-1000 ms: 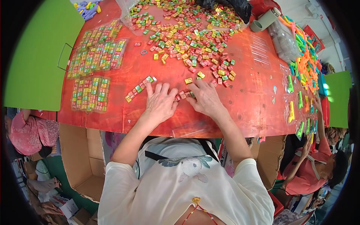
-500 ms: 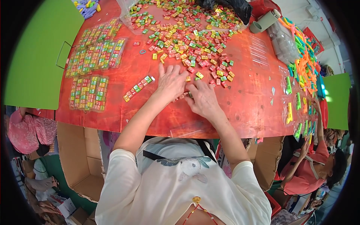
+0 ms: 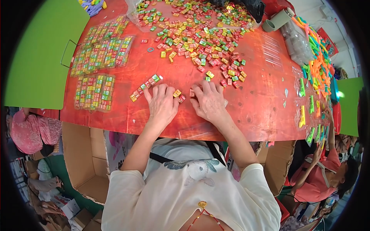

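My left hand [image 3: 162, 104] rests on the red tabletop with its fingers apart and bent down. Near its thumb and forefinger lie a yellow box [image 3: 177, 93] and a red box [image 3: 182, 99], both tiny. Just left of that hand is a clear strip tray [image 3: 145, 87] filled with a row of red, yellow and green boxes. My right hand [image 3: 209, 101] arches over the table, thumb and forefinger parted. A red box [image 3: 192, 92] touches or nearly touches its forefinger. A clear piece shows at its outer edge; what lies under the palm is hidden.
A heap of loose boxes [image 3: 208, 38] spreads across the far middle. Filled trays [image 3: 94, 92] lie at left by a green board [image 3: 42, 50]. Empty clear trays [image 3: 272, 54] and colourful plastic parts [image 3: 318, 73] are at right, where a co-worker [image 3: 320, 173] handles some.
My left hand has drawn back toward me and slightly left, away from the heap, uncovering small boxes between the hands. The right hand stays about where it was. The head view has shifted slightly.
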{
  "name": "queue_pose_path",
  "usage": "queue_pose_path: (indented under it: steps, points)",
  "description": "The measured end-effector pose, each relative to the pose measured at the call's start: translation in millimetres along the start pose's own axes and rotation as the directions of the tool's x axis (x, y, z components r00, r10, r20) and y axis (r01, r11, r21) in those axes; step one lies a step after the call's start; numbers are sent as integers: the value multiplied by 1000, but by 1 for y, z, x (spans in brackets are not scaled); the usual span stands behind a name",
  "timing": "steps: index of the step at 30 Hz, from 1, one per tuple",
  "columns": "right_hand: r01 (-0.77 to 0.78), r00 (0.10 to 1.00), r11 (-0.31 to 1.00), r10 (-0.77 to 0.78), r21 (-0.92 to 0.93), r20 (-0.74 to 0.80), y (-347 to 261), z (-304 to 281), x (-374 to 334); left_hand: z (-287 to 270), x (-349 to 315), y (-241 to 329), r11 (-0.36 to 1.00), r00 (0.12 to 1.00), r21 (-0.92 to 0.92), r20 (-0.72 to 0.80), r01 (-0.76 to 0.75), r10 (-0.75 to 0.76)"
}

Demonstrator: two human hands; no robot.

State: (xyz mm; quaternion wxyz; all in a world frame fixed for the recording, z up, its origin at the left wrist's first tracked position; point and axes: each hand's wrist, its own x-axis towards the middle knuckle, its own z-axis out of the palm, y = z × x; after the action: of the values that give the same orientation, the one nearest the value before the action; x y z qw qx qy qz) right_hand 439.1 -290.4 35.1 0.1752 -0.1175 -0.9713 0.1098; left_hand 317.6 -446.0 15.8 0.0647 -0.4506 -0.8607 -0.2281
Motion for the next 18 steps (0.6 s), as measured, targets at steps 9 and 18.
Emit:
queue_pose_path:
  steps: [9,18]
  points:
    - [96,995,995,-96,0,4,-12,15,8,-2,0,-1,998,999,50,-3,32,-32]
    - [-48,997,996,44,73,56,18,-2,-2,-4,5,10,995,995,71,83,-64,58]
